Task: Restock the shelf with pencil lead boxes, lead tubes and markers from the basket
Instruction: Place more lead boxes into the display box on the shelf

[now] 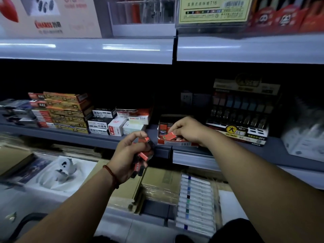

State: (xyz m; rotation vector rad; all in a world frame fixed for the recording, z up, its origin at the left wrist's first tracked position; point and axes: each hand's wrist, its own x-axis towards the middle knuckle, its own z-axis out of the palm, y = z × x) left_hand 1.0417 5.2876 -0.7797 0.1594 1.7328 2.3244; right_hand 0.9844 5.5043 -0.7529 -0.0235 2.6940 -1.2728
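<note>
Very dark at the back of the middle shelf [84, 137]; hard to tell what stands there. Blurry at the far left and far right ends too. Cut off at the top: a yellow label card [213, 9] and red packs beside it.

Near the front edge of the middle shelf, about halfway along: an open red cardboard tray [172, 143] with loose lead boxes [164, 128] inside, partly hidden behind the right grip [189, 130]. Right grip curled, pinching one small flat red lead box [169, 137] just over the tray's front. Left grip [128, 155] just in front of the shelf edge, clenched round a bunch of red and black lead boxes [142, 156]; too many and too dark to count. Red cord bracelet [112, 176] on that wrist.

Toward the left end: a stack of flat gold and orange boxes [66, 111], with black and white boxes [100, 120] just beside it. Toward the right end: a tall display box [242, 116] with rows of small dark things, hard to name.

On the shelf below: brown cardboard boxes [157, 181] under shiny wrap, a clear pack of white pens [194, 199], and a soft white thing in a bag [64, 167], hard to make out. Smooth grey shelves, dim shop light.
</note>
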